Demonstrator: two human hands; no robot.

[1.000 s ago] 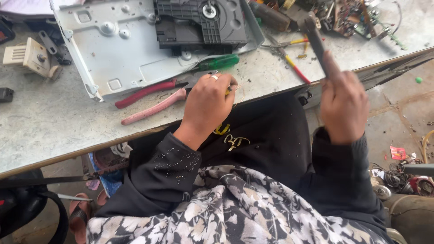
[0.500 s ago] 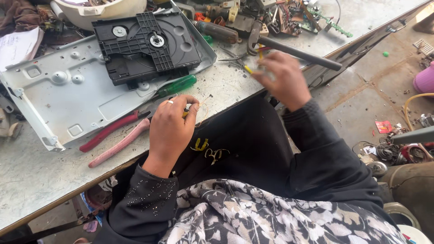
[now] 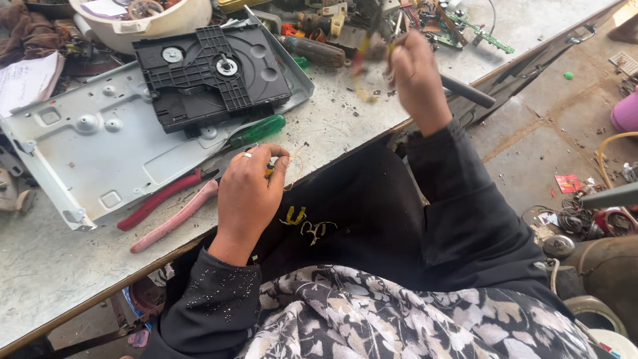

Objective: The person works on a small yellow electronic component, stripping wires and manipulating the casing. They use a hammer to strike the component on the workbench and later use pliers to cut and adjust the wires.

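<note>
Two hands work mid-job: the left hand (image 3: 251, 193) pinches a thin wire (image 3: 296, 167) at centre frame, the right hand (image 3: 413, 76) grips blurred pliers (image 3: 367, 41) above the desk (image 3: 46, 266), the disc drive (image 3: 209, 73) still unstripped.

Bare table (image 3: 40, 279) left, pliers (image 3: 169, 206) beside hand (image 3: 249, 193)

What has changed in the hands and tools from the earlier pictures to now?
The right hand moved from beyond the table edge forward over the table, toward the clutter at the back; what it holds is blurred. The left hand stayed at the table edge, pinching something small. The pliers and green screwdriver lie unchanged.
</note>
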